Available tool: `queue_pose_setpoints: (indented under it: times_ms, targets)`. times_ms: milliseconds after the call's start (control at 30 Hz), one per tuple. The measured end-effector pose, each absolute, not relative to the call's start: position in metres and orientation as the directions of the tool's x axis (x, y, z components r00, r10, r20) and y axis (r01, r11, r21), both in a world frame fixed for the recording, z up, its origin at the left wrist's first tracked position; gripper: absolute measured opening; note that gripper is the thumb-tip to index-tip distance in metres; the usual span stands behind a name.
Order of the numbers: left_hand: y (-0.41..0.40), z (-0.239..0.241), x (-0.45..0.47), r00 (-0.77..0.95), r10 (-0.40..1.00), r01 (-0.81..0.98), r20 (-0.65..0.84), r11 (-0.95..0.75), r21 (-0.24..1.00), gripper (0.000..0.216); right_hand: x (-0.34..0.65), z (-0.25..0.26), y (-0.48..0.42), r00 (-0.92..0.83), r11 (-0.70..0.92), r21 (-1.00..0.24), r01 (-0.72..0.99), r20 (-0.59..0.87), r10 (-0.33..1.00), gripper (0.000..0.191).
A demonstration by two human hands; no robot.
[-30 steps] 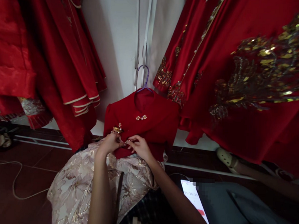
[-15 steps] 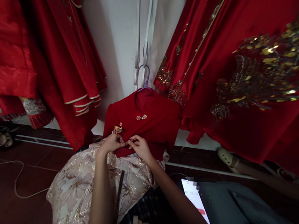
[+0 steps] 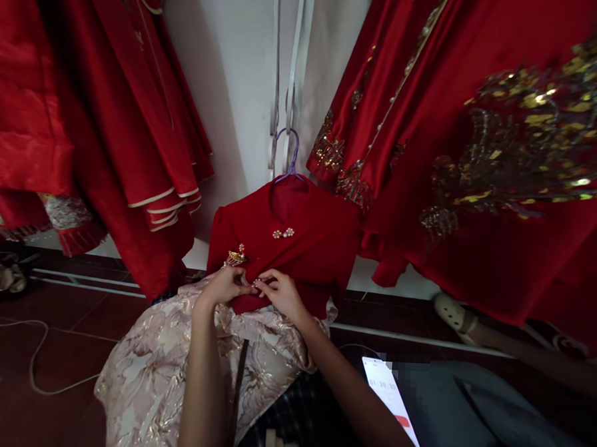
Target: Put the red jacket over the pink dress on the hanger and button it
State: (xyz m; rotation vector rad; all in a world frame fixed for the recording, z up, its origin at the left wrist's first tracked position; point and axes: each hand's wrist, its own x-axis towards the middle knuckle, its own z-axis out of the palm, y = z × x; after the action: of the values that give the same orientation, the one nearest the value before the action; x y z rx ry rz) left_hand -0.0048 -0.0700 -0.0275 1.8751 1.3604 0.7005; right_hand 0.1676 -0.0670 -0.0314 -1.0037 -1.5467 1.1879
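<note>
A short red jacket (image 3: 322, 245) hangs on a purple hanger (image 3: 294, 158) in front of me, its lower part over my lap. My left hand (image 3: 226, 286) and my right hand (image 3: 281, 296) meet at its lower front, fingertips pinched around a small beaded fastener (image 3: 255, 284). Fingers partly cover this fastener, so whether it is joined cannot be made out. Higher on the chest sits a flower-shaped pearl fastener (image 3: 282, 234). A gold brooch-like ornament (image 3: 235, 255) lies on the cloth just above my left hand.
Pale floral brocade (image 3: 140, 382) covers my lap. Red garments hang at left (image 3: 109, 107) and a sequined red dress (image 3: 457, 258) at right. A lit phone (image 3: 389, 398) lies at lower right; beyond it is another person's foot in a clog (image 3: 451, 315). A cable (image 3: 35, 363) crosses the floor.
Both hands stay at the same spot on the jacket. Only the fingers shift slightly around the small fastener.
</note>
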Motion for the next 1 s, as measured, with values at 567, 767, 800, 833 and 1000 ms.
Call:
queue_pose_setpoints:
  times_ms: [567, 767, 800, 833, 1000]
  targets:
    - [-0.073, -0.018, -0.003, 0.255, 0.966, 0.503, 0.032, -0.161, 0.849, 0.029, 0.178, -0.056, -0.066, -0.300, 0.223, -0.967, 0.126, 0.177, 0.937, 0.028]
    - [-0.079, -0.018, -0.009, 0.216, 0.976, 0.600, -0.027, -0.110, 0.792, 0.030, 0.206, -0.022, -0.073, -0.384, 0.184, -0.967, 0.176, 0.105, 0.917, 0.029]
    - [-0.080, -0.018, -0.010, 0.197, 0.980, 0.616, -0.016, -0.111, 0.780, 0.029, 0.212, -0.016, -0.074, -0.373, 0.205, -0.962, 0.183, 0.125, 0.919, 0.028]
    - [-0.079, -0.018, -0.010, 0.183, 0.983, 0.627, -0.005, -0.112, 0.771, 0.028, 0.218, -0.010, -0.074, -0.359, 0.222, -0.958, 0.184, 0.145, 0.922, 0.027]
    - [-0.079, -0.016, -0.005, 0.185, 0.982, 0.632, 0.030, -0.143, 0.762, 0.029, 0.227, 0.004, -0.078, -0.328, 0.234, -0.953, 0.193, 0.162, 0.931, 0.028]
